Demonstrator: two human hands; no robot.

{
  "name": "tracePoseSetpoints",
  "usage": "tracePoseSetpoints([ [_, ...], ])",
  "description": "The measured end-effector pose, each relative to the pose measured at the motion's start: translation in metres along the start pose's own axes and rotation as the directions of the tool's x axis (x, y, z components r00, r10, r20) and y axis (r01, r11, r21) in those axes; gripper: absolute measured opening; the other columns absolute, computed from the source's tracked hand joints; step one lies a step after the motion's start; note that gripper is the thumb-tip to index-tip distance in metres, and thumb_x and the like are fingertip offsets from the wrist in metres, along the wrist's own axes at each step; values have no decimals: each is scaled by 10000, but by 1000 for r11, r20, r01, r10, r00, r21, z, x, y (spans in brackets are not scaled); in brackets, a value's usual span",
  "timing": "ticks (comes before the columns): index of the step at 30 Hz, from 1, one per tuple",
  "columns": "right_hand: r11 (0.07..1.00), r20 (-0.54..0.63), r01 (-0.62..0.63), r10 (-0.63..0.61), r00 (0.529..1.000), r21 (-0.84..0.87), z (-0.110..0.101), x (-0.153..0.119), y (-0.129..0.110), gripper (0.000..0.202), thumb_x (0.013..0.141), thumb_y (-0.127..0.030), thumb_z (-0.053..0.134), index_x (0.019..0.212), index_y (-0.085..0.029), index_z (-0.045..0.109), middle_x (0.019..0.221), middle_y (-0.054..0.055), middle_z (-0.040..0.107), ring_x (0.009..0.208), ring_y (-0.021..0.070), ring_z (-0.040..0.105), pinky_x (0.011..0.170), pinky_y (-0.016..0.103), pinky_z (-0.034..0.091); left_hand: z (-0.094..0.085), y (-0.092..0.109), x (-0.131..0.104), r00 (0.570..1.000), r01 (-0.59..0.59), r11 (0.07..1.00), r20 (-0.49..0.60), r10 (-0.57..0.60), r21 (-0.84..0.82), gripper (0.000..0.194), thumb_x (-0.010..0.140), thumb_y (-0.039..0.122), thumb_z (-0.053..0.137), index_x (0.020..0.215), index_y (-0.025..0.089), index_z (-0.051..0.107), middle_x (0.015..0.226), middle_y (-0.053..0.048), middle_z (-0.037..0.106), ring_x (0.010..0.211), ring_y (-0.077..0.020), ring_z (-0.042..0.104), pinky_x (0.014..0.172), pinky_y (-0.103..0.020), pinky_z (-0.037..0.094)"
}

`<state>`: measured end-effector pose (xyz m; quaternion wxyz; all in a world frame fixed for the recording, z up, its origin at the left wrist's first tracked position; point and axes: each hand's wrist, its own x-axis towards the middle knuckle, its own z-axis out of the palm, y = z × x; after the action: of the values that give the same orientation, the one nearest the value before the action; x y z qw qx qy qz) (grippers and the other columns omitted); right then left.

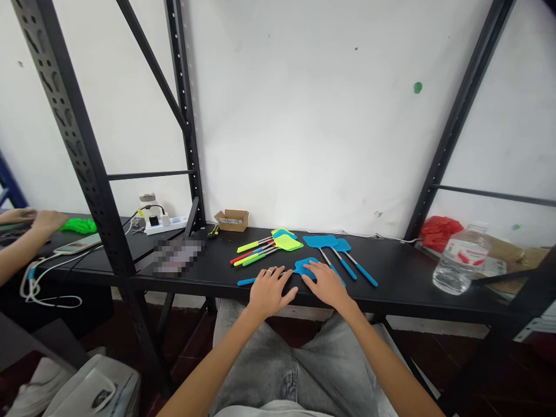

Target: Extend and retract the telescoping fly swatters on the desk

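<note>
A blue fly swatter (306, 266) lies sideways near the front edge of the black table, its handle pointing left. My left hand (270, 289) rests over its shaft, fingers stretched out and a ring on one of them. On the swatter's mesh head, my right hand (326, 282) lies with fingers spread, covering part of it. Behind my left hand is a pile of yellow, green, red and blue fly swatters (288, 242), heads to the right. Three more blue fly swatters (320, 241) lie fanned behind my right hand, handles slanting toward the front right.
Black metal uprights (82, 145) frame the table (403, 278). A small cardboard box (231, 220) stands at the back left beside a power strip (167, 226). Right are a large water bottle (463, 260) and a red bag (439, 233). Another person's hands (47, 221) show far left.
</note>
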<state>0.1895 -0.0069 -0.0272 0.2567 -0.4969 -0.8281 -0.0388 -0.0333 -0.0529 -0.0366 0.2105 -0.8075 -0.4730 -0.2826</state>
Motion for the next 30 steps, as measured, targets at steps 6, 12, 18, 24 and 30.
tracePoseSetpoints([
  [6, 1000, 1, -6, 6, 1000, 6, -1, 0, -1, 538, 1001, -537, 386, 1376, -238, 629, 1461, 110, 574, 1384, 332, 487, 1109, 513, 431, -1, 0, 0, 1000, -1, 1000, -5, 1, -8, 494, 995, 549, 437, 1358, 261, 610, 1340, -90, 656, 1185, -306, 597, 971, -467, 446],
  [12, 1000, 14, -15, 15, 1000, 9, -2, -1, -2, 551, 1001, -553, 377, 1391, -246, 617, 1477, 96, 561, 1389, 336, 479, 1111, 517, 429, 1, 0, 0, 1000, 0, 1000, -7, 0, -7, 497, 997, 546, 436, 1359, 256, 613, 1348, -95, 651, 1186, -312, 596, 973, -472, 443],
  [18, 1000, 5, -7, 7, 1000, 15, -2, -1, -1, 549, 1003, -551, 373, 1387, -248, 621, 1473, 96, 565, 1384, 331, 487, 1114, 513, 429, 0, 0, 0, 1000, 4, 1000, -3, -4, -8, 493, 993, 546, 445, 1362, 264, 610, 1347, -94, 651, 1192, -312, 593, 968, -468, 447],
  [24, 1000, 3, -9, 9, 1000, 3, 0, 0, 0, 539, 1000, -552, 385, 1382, -256, 623, 1467, 92, 572, 1384, 324, 488, 1122, 504, 418, 0, 0, 0, 1000, 2, 1000, -10, -2, -7, 494, 993, 547, 442, 1359, 263, 613, 1345, -94, 653, 1191, -313, 596, 971, -474, 447],
  [30, 1000, 8, -13, 13, 1000, 8, -1, 0, -1, 537, 998, -550, 396, 1379, -250, 627, 1465, 95, 574, 1382, 326, 490, 1126, 498, 416, 1, -1, 0, 1000, 4, 1000, 1, -4, 1, 499, 997, 551, 433, 1366, 262, 604, 1351, -89, 651, 1194, -312, 595, 980, -471, 441],
])
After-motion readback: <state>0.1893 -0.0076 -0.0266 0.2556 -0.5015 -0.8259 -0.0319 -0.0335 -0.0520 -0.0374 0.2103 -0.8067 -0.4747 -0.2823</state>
